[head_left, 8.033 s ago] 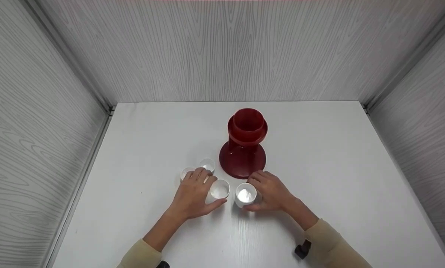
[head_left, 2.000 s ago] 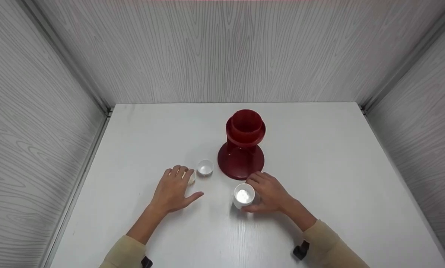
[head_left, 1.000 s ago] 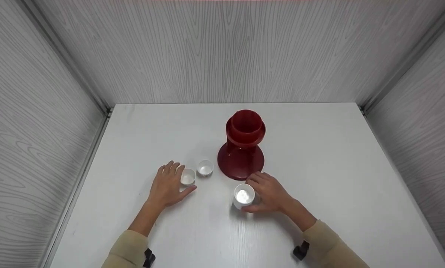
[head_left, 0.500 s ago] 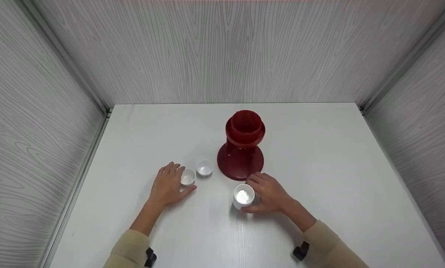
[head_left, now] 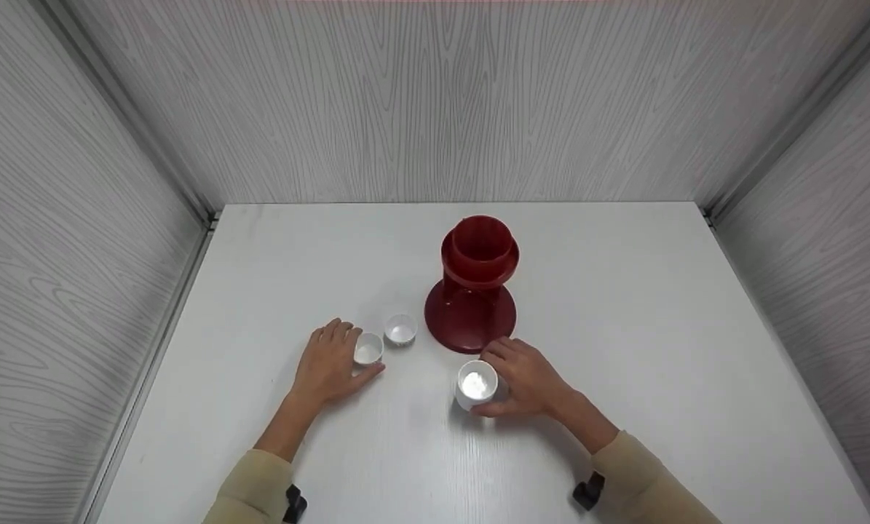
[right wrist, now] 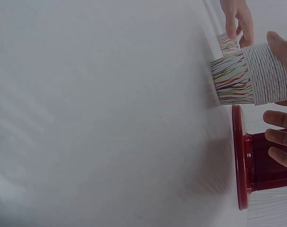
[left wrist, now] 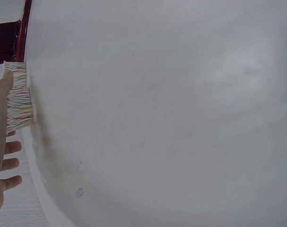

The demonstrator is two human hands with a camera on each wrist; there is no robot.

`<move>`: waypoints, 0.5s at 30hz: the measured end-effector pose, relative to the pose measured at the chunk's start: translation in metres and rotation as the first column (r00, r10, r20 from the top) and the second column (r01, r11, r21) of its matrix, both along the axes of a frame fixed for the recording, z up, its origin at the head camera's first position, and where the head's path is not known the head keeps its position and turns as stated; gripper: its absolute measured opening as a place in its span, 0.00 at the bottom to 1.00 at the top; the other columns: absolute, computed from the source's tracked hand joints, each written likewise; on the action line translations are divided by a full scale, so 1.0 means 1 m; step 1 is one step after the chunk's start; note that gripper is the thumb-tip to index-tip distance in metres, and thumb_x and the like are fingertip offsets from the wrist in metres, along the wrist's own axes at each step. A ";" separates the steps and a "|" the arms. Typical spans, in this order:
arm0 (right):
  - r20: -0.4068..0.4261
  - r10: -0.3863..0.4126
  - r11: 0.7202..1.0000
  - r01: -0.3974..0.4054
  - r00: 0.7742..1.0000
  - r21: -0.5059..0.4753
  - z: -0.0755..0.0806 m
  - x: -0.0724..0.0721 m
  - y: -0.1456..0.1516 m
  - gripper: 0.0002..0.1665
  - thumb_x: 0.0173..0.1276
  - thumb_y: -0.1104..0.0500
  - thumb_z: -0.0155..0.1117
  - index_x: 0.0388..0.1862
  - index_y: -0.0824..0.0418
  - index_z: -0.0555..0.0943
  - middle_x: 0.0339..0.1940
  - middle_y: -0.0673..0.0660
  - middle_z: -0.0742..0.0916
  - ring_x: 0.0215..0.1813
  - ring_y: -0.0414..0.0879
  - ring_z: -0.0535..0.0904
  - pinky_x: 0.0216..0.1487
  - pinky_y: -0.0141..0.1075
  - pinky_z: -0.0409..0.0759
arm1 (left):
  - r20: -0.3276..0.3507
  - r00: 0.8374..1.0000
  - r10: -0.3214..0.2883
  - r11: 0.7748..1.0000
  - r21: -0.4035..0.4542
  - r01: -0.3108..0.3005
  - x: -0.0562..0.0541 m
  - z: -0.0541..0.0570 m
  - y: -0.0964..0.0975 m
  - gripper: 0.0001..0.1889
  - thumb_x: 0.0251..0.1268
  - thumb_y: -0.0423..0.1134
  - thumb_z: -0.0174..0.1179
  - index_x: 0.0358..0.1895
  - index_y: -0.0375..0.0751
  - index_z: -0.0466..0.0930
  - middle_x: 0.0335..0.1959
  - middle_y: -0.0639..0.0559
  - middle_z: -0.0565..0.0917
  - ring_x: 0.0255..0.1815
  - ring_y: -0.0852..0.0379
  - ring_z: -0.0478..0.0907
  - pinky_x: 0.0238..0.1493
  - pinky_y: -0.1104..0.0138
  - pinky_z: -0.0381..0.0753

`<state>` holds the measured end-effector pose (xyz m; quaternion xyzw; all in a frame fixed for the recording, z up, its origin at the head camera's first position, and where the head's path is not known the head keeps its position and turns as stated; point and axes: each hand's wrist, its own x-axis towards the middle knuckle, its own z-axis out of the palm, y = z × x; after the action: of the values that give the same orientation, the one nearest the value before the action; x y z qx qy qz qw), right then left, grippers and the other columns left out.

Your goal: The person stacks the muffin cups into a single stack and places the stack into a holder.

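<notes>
Head view: we had the right hand (head_left: 522,378) wrapped round a cup stack (head_left: 477,384), mouth up, in front of the red stand (head_left: 471,320) on the white counter (head_left: 609,291). Left hand (head_left: 325,362): thumb and index set round a single cup (head_left: 368,349); how firmly, we couldn't tell. Second cup (head_left: 401,330) stood just beyond it, toward the stand, untouched.

Left wrist view: we saw the thumb across the cups' printed sides, index tip just past the single cup, remaining fingers spread away from it. Thin-looking walls; we judged it paper, very light, easily dented. Best hold: a loose pinch low on the side, since the rim would likely buckle.

Right wrist view: we read the stack as several nested cups, white ridged rims (right wrist: 266,75) piled above one patterned wall (right wrist: 232,79). Thumb and index held it at the rims, other fingers off it. Whether the base touched the counter, we couldn't tell. Nesting probably made it stiffer than one cup, still light, dry rather than slippery. We'd grip round the rims, squeezing gently, lest the lowest cup slip out.
</notes>
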<state>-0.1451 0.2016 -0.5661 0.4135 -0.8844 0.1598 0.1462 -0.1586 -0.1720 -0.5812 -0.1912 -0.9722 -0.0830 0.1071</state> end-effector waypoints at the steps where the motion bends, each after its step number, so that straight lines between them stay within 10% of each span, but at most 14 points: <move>1: 0.000 -0.002 1.000 0.002 1.000 0.003 0.000 0.000 0.000 0.42 0.52 0.23 0.75 0.50 0.53 0.83 0.46 0.48 0.87 0.49 0.43 0.81 0.54 0.38 0.85 | -0.008 1.000 -0.002 1.000 -0.002 0.002 0.000 0.000 0.000 0.39 0.65 0.68 0.63 0.61 0.34 0.78 0.59 0.35 0.83 0.69 0.36 0.78 0.70 0.44 0.77; 15: 0.000 0.001 1.000 -0.001 1.000 -0.019 0.004 0.002 -0.002 0.41 0.51 0.24 0.76 0.50 0.51 0.82 0.46 0.47 0.87 0.50 0.42 0.82 0.54 0.38 0.85 | 0.022 1.000 0.006 1.000 -0.015 -0.005 0.003 -0.003 -0.003 0.36 0.66 0.67 0.62 0.56 0.34 0.79 0.57 0.36 0.85 0.69 0.36 0.78 0.68 0.44 0.79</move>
<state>-0.1429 0.2000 -0.5624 0.4125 -0.8827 0.1682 0.1498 -0.1552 -0.1750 -0.5846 -0.1884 -0.9744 -0.0774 0.0953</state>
